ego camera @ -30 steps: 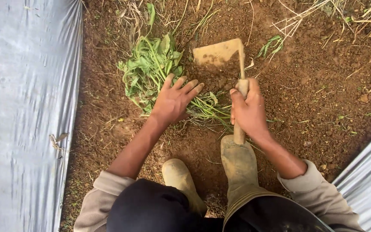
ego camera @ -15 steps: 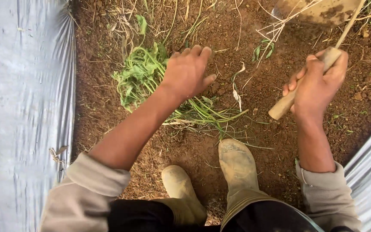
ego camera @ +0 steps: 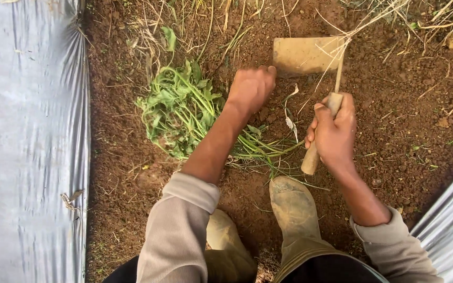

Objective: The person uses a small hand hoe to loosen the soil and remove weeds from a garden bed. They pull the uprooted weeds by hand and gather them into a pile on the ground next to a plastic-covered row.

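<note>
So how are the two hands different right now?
The right hand is wrapped around the wooden handle of the hoe; the left hand holds no tool and is down at the soil beside the blade. The left hand is curled, knuckles up, next to the pile of green weeds; the right hand is farther from them. Both are bare, with pale sleeves pushed up.

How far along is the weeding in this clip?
Done: a pile of pulled weeds lies on bare soil. In hand: right hand grips the hoe, blade on the ground; left hand reaches into soil beside it. Left: dry stalks and small sprouts beyond.
</note>
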